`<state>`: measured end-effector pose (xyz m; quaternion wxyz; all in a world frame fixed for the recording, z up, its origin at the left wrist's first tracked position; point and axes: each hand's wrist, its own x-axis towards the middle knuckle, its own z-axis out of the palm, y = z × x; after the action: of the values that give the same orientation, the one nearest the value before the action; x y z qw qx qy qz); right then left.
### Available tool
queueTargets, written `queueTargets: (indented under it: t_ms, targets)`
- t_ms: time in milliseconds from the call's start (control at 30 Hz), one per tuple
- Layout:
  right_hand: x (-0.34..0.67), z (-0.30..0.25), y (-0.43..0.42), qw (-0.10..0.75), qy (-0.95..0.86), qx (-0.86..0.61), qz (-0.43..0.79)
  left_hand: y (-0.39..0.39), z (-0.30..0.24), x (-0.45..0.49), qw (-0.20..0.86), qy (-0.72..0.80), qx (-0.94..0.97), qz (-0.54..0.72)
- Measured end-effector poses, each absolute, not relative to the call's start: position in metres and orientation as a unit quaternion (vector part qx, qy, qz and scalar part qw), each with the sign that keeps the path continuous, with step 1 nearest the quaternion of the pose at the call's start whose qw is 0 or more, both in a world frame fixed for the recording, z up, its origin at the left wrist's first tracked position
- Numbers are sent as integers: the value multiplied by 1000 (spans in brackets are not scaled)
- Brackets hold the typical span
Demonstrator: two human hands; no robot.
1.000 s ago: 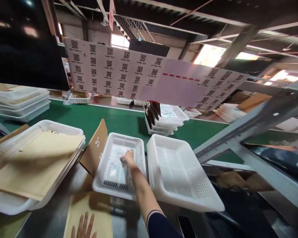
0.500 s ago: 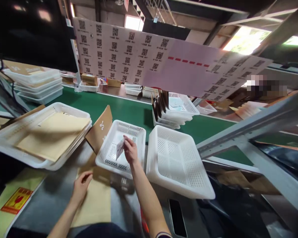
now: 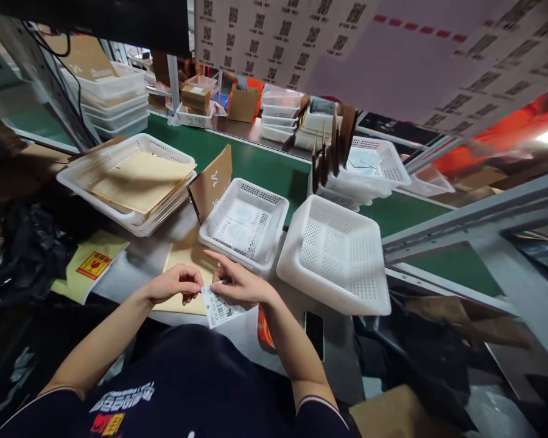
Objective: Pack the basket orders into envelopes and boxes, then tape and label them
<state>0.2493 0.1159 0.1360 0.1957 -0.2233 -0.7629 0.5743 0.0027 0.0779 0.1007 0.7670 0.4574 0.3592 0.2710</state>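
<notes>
Both my hands meet just above the front of the grey bench, holding a small white barcode label (image 3: 220, 308). My right hand (image 3: 237, 283) grips its upper right edge with the index finger stretched out. My left hand (image 3: 176, 284) pinches its left corner. Under the hands lies a tan padded envelope (image 3: 181, 260). Just beyond them stands a white perforated basket (image 3: 245, 224) with flat clear-wrapped items in it.
A second, empty white basket (image 3: 338, 255) sits to the right. A wide white tray (image 3: 123, 176) holding tan envelopes is at the left, a cardboard piece (image 3: 211, 181) beside it. The green conveyor belt (image 3: 265, 167) runs behind, with stacked baskets (image 3: 360, 170). A dark phone (image 3: 315, 333) lies near the bench edge.
My right hand lifted the label out of the basket and drew it back toward my body. My left hand left the envelope and took hold of the label's corner. The view tilted down.
</notes>
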Motion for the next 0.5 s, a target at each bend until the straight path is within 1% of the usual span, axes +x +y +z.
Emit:
queueTargets:
  t_ms: [133, 233, 367, 500]
  targets:
    - [245, 134, 103, 188, -762, -217, 580, 61, 98, 0, 763, 371, 451, 277]
    - [240, 129, 94, 194, -780, -223, 552, 51, 95, -1, 766, 373, 434, 294]
    - [227, 113, 76, 257, -776, -258, 515, 39, 84, 1, 792, 374, 361, 320]
    - [210, 85, 55, 314, -726, -287, 541, 28, 65, 3, 827, 367, 277, 324]
